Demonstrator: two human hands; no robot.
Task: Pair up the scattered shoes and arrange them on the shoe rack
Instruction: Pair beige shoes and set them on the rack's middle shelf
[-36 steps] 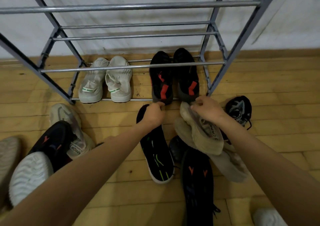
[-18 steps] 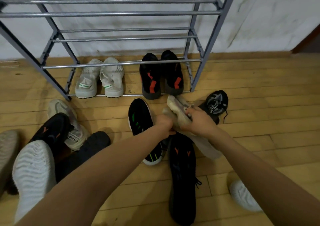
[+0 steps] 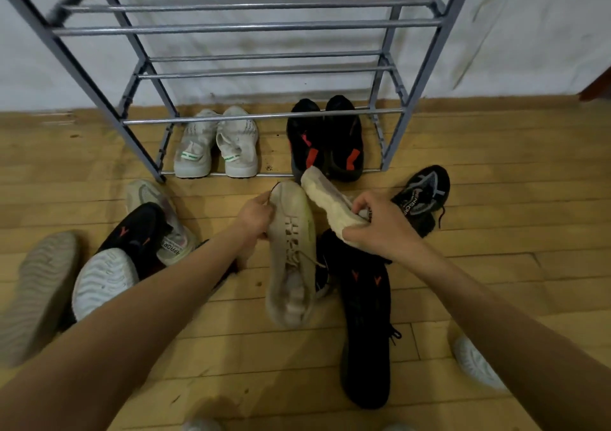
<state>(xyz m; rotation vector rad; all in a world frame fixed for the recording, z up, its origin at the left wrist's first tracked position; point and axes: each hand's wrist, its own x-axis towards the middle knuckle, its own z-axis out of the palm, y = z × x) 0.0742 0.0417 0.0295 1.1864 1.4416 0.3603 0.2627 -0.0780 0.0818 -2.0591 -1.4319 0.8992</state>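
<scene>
My left hand [image 3: 254,217] grips the left side of a beige laced sneaker [image 3: 291,258] lying toe-away on the floor. My right hand [image 3: 380,222] holds a second beige sneaker [image 3: 325,195], tilted so its pale sole faces up. Both are just in front of the grey metal shoe rack [image 3: 251,27]. On the rack's bottom level stand a white pair with green tabs [image 3: 216,144] and a black pair with red marks [image 3: 325,139].
Loose shoes lie around on the wooden floor: a long black shoe with red marks [image 3: 365,315] under my right arm, a black and grey sneaker [image 3: 421,195] at right, a heap of black, white and grey shoes [image 3: 109,255] at left, a white shoe [image 3: 476,364] at lower right.
The two beige sneakers have come apart: my left hand now holds one flat on the floor over the black green-striped shoe, and my right hand has lifted the other sole-up.
</scene>
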